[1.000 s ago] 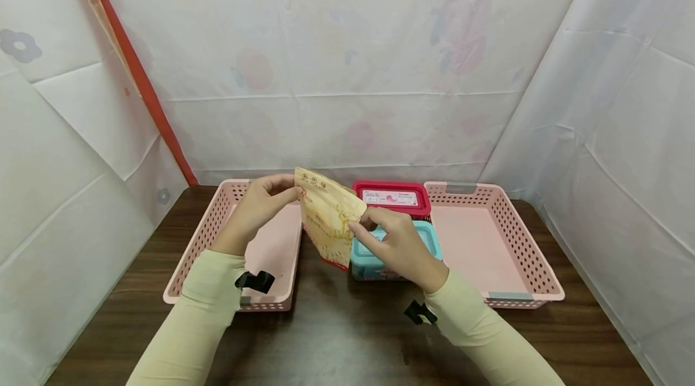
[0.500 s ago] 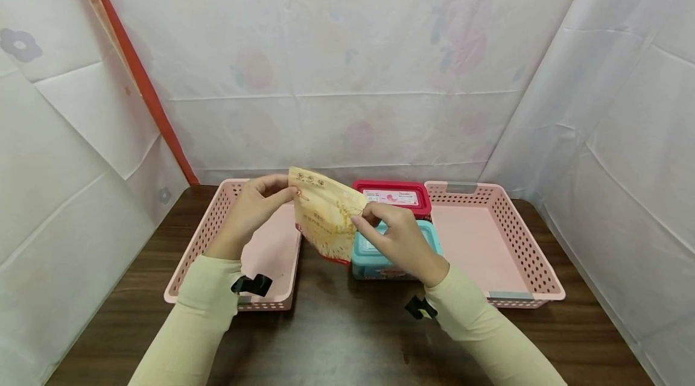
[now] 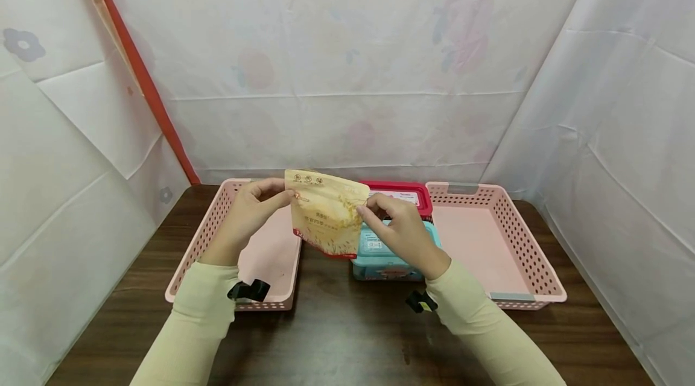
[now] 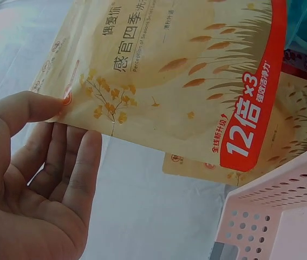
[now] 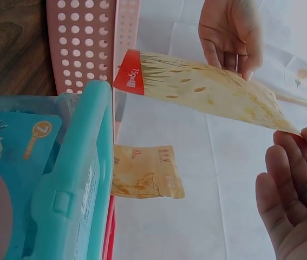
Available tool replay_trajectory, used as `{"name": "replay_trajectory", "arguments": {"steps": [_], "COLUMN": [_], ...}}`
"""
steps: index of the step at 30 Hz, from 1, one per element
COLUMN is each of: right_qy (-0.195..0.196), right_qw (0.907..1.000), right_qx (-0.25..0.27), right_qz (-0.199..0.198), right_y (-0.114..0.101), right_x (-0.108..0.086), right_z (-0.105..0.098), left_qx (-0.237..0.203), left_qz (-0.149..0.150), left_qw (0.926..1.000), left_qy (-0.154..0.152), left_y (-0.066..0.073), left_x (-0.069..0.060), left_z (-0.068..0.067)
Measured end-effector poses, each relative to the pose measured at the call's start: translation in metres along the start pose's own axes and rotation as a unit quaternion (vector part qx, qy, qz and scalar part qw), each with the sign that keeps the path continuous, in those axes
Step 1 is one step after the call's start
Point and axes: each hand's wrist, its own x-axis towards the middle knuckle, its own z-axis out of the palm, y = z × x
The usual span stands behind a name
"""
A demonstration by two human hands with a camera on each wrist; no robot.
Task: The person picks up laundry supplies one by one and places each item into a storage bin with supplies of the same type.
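My left hand [image 3: 244, 214] and right hand [image 3: 404, 232] hold up a flat yellow pouch [image 3: 326, 217] with a red bottom band, above the table between two baskets. Thumb and fingers of the left hand [image 4: 39, 168] pinch its upper left edge. At the upper right corner, the right hand [image 5: 299, 200] pinches it the same way. Printed grasses and Chinese text cover the pouch's front [image 4: 158, 70]. Behind it, a second similar pouch [image 5: 148, 173] shows in both wrist views; the held pouch hides it in the head view.
A teal-lidded box [image 3: 388, 268] stands below the right hand, with a red-lidded box [image 3: 423, 198] behind it. Pink perforated baskets stand on the left [image 3: 203, 241] and right [image 3: 521, 241] of the dark wooden table [image 3: 336, 338]. White patterned cloth [image 3: 347, 72] hangs behind.
The pouch has turned and levelled, so its front now faces the head camera more fully. The left hand has shifted slightly left; both hands keep their pinch.
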Motion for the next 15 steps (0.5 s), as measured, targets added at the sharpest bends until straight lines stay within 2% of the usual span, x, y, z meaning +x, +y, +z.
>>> {"name": "replay_trajectory", "arguments": {"steps": [15], "right_qy": [0.037], "right_qw": [0.9981], "right_qx": [0.016], "right_qz": [0.047], "right_y": [0.0073], "right_x": [0.0041], "right_z": [-0.0016], "left_qx": [-0.028], "left_qz": [0.01], "left_qw": [0.9995], "left_qy": [0.003], "left_y": [-0.0024], "left_x": [-0.0024], "left_z": [0.0014]}}
